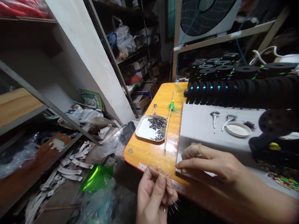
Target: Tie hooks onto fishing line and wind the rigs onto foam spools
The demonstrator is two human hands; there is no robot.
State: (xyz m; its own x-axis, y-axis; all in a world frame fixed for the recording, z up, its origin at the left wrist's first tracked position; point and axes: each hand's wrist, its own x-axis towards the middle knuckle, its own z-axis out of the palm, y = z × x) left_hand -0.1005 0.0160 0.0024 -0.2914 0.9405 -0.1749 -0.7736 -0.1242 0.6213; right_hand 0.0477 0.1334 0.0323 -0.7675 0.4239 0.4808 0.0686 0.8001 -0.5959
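My left hand (156, 194) is closed in a pinch at the table's front edge, on a small bundle with an orange bit on top and thin pale strands sticking out below. To its right, my right hand (219, 163) reaches over the edge of a white board (196, 137), fingers stretched out and one fingertip wrapped in beige tape; nothing shows in it. Farther back on the orange table (149, 155) are a white tray (142, 127) of small black and metallic parts and a thin stick (167, 130) with a green tuft.
Silvery bundles (214, 118) and a round white dish (238, 129) rest on the board. A dark ridged roller (233, 91) crosses above it, with black spools (246, 73) behind. Colourful beads (283, 180) lie at right. Shelves and plastic bags are at left.
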